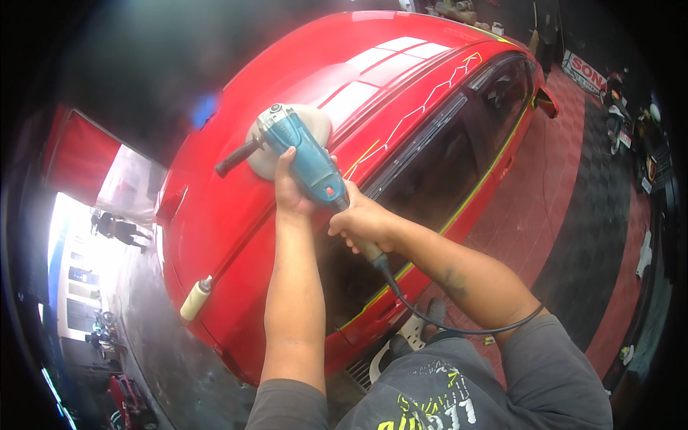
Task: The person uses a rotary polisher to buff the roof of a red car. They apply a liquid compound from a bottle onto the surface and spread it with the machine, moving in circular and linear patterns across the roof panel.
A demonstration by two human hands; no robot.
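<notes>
There is one cream squeeze bottle [195, 299] on the red car [236, 287], near its lower-left edge in this view. Its thin white tip points up and to the right. The sides are not clear, so I can't tell what is in it or how full it is.

I count one bottle, one car and one blue power polisher [304, 161]. The polisher has one round, pale pad [317, 123], one black side handle [236, 158] and one black cord [473, 331] that goes past the right arm.

The polisher is over the car's red top, with its pad end facing away from the person. Two hands hold it. The left hand [297, 192] is clamped on the blue body, with the thumb on the near side and most other fingers hidden. The right hand [364, 218] is behind it, with its fingers curled around the back grip [370, 249], just before the cord.
</notes>
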